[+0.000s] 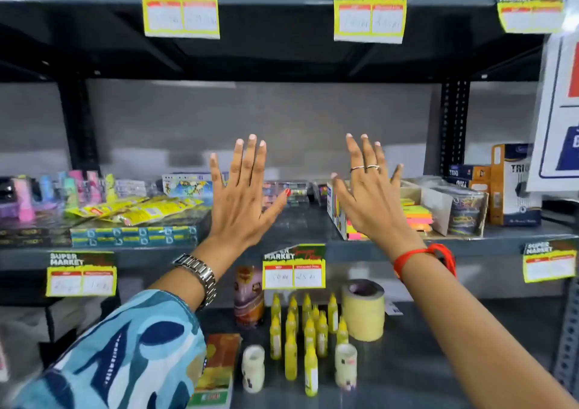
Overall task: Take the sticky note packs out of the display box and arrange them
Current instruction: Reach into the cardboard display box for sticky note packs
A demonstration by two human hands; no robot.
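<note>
While both hands are raised flat before the middle shelf (300, 220), the left hand (242, 198) and right hand (371, 198) have their fingers spread wide and hold nothing. Behind the right hand, the cardboard display box (336, 211) rests on that shelf with neon sticky note packs (418, 216) stacked inside it, pink, orange and green. Yellow glue bottles (308, 324) and a roll of masking tape (363, 310) stand on the shelf below.

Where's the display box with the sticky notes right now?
The display box sits on the middle shelf, right of centre, just behind the raised right hand and left of the orange Trio boxes.
</note>
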